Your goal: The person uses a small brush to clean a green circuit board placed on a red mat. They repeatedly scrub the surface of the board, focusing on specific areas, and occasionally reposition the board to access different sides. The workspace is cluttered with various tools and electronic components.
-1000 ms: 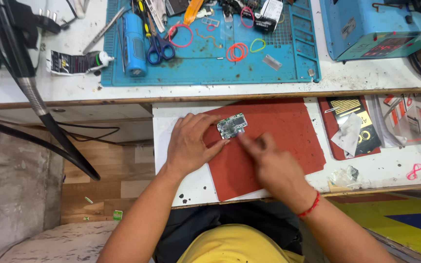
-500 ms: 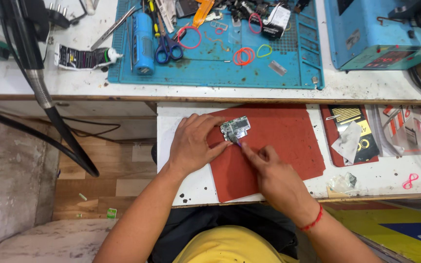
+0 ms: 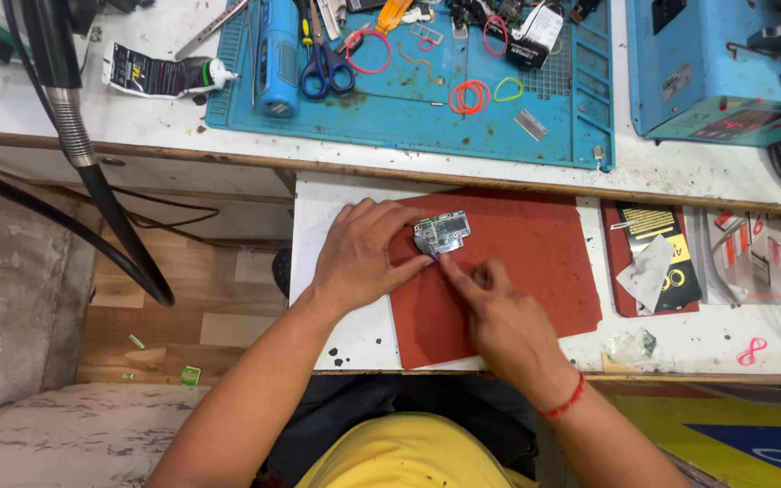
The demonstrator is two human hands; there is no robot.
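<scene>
My left hand pinned the circuit board lightly, my right hand pinched a thin tool whose hard push, I judged, could skid the board right across the red mat.

red mat bare rightward, shelf edge behind

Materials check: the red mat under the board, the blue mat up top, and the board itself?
Red mat: looks like matte rubber or dense felt; dull, grainy, no glare, ragged lower edge.
Blue mat: probably moulded silicone or rubber; raised rim, small compartments, stained.
Circuit board: rigid laminate with shiny metal shield cans that catch the light; left hand steadies it, right hand works its lower edge.
</scene>
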